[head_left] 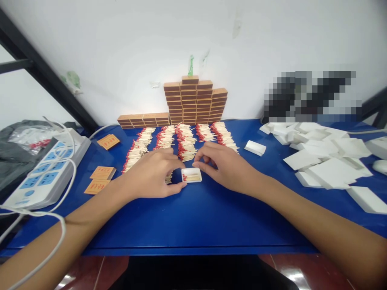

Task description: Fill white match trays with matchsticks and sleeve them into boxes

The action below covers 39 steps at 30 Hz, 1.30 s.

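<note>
A small white matchbox tray lies on the blue table with several red-tipped matches along its near side. Thumb and forefinger of my left hand grip the tray's left end. Just beyond its upper right corner, my right hand has its thumb and forefinger pinched together; whatever is between them is too small to make out. Behind both hands, piles of loose matches lie in rows, heads mostly to the left. My left hand covers part of the nearest piles.
Stacked matchboxes stand against the wall. Orange matchboxes and a power strip are at left, with loose white cables. One white tray lies right of the matches, near a heap of white trays. The table's front edge runs below.
</note>
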Each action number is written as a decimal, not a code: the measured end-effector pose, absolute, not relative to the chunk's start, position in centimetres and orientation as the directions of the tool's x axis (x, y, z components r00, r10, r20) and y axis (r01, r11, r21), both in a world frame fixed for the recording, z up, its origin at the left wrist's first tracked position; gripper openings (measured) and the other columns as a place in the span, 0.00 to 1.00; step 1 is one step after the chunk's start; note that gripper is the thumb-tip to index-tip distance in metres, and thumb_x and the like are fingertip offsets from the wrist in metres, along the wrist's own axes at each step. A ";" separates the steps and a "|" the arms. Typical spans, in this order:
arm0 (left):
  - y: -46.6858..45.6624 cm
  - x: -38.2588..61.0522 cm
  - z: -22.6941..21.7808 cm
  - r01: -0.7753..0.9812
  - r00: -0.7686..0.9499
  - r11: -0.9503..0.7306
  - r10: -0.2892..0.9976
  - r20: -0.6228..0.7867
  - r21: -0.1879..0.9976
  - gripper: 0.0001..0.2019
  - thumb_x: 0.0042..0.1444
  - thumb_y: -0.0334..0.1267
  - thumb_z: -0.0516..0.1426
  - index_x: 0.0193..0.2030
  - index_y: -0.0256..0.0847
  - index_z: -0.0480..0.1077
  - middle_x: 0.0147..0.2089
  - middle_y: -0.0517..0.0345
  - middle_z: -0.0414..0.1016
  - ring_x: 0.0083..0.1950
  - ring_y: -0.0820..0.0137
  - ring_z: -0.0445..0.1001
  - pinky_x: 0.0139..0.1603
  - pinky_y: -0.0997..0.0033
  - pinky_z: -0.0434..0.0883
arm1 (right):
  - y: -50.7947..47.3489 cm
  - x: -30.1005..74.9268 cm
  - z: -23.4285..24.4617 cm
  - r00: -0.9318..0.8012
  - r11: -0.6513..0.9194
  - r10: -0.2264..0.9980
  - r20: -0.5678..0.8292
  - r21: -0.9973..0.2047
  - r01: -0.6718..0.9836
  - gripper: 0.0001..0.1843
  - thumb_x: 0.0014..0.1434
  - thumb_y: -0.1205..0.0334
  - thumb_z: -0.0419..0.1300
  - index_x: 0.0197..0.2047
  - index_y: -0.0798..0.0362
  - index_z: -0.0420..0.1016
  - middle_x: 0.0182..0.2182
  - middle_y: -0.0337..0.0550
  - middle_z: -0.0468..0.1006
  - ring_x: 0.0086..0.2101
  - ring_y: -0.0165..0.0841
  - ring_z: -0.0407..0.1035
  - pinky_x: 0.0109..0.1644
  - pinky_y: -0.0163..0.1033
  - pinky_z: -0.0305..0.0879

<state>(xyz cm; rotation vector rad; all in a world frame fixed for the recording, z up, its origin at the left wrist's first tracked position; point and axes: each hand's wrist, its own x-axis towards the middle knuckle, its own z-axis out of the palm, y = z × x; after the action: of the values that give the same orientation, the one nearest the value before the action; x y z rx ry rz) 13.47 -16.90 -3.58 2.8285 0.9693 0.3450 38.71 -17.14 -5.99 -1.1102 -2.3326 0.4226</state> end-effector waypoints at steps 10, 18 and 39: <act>-17.2 13.4 -3.1 0.600 0.762 -0.777 0.627 0.160 0.189 0.12 0.60 0.46 0.65 0.42 0.41 0.82 0.29 0.59 0.72 0.35 0.65 0.71 0.39 0.63 0.66 | -15.5 38.4 -7.8 -0.578 0.641 0.764 0.287 -0.445 0.626 0.09 0.72 0.65 0.61 0.51 0.52 0.82 0.39 0.44 0.73 0.38 0.36 0.71 0.43 0.41 0.66; -17.4 13.4 -2.8 0.604 0.767 -0.783 0.622 0.157 0.152 0.12 0.60 0.46 0.66 0.43 0.40 0.82 0.30 0.58 0.75 0.36 0.65 0.72 0.38 0.63 0.66 | -15.5 38.3 -7.8 -0.559 0.638 0.769 0.311 -0.429 0.639 0.09 0.72 0.65 0.62 0.52 0.53 0.82 0.38 0.44 0.74 0.38 0.37 0.72 0.42 0.41 0.65; -17.4 13.4 -2.9 0.624 0.749 -0.759 0.649 0.134 0.184 0.13 0.60 0.47 0.65 0.46 0.42 0.83 0.30 0.57 0.74 0.36 0.64 0.73 0.38 0.64 0.66 | -15.6 37.9 -7.2 -0.548 0.581 0.808 0.217 -0.451 0.678 0.04 0.71 0.67 0.62 0.41 0.53 0.78 0.36 0.41 0.72 0.35 0.33 0.68 0.39 0.38 0.61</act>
<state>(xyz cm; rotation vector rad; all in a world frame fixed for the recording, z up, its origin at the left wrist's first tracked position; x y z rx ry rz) 13.39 -17.40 -2.95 2.8179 1.0299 0.2876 37.91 -15.55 -7.22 -1.1973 -2.4132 0.4437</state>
